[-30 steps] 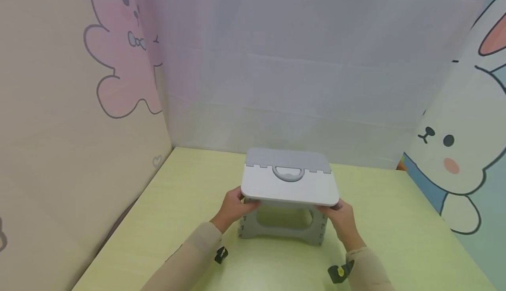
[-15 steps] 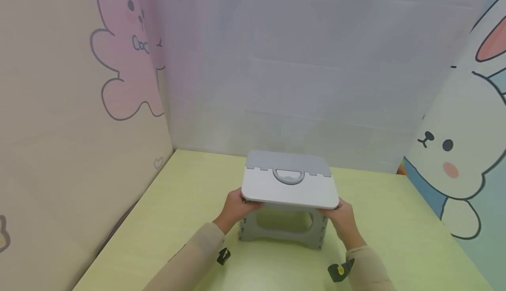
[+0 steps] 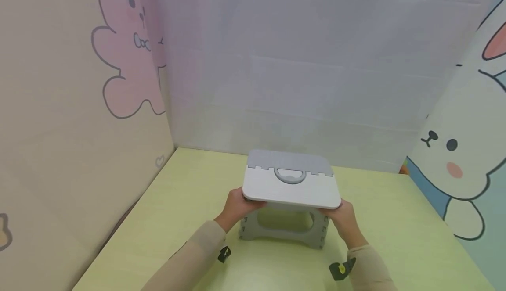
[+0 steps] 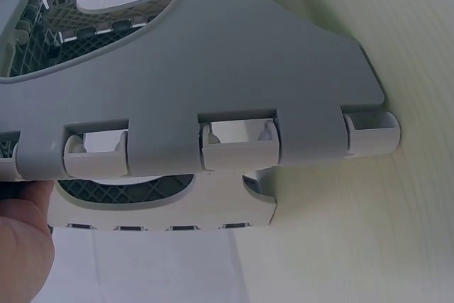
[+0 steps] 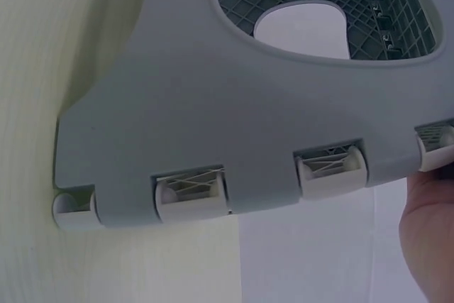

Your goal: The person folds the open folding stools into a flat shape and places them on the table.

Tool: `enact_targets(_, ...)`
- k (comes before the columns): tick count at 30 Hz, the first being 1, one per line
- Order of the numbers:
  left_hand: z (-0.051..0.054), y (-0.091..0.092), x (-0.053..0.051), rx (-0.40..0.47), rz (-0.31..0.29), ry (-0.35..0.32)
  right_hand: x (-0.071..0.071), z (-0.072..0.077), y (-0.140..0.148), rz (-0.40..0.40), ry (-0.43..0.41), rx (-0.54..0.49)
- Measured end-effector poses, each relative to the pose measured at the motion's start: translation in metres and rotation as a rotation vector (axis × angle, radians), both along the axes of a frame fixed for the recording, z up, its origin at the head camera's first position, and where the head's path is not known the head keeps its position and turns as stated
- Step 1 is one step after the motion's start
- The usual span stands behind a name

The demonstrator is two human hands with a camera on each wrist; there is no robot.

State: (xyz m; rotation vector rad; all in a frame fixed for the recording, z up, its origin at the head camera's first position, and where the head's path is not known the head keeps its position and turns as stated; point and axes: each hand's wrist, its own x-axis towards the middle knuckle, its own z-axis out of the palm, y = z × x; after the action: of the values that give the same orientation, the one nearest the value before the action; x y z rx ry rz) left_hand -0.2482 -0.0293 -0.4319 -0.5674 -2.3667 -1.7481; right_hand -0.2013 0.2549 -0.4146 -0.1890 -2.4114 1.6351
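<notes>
A folding step stool [image 3: 290, 192] stands unfolded on the table in the head view. Its top is white in front and grey behind, with a curved grey handle [image 3: 290, 177] lying flat in the middle. My left hand [image 3: 236, 207] grips the top's front left corner, thumb underneath. At the front right corner my right hand [image 3: 345, 220] holds the same top, its fingers mostly hidden. Close up, the left wrist view has the grey leg panel [image 4: 213, 62] with light hinge knuckles along its edge. A matching hinged edge on the leg panel [image 5: 163, 104] fills much of the right wrist view.
The pale yellow table [image 3: 189, 185] extends around the stool. A whitish cloth wall [image 3: 292, 76] rises close behind it. Printed cartoon walls stand at the left [image 3: 59, 128] and right [image 3: 470, 163]. Dark wrist straps [image 3: 341, 269] hang at the sleeves.
The head view has shifted slightly. Both hands have moved in a little closer beneath the stool's top, and the right fingers show less. The stool stays in place.
</notes>
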Motion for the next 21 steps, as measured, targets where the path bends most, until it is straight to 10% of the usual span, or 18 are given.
enact_targets(21,-0.0001,-0.0028,-0.0003,-0.053,-0.019,-0.018,-0.0037,-0.0003,0.0056,0.101,-0.005,0.052)
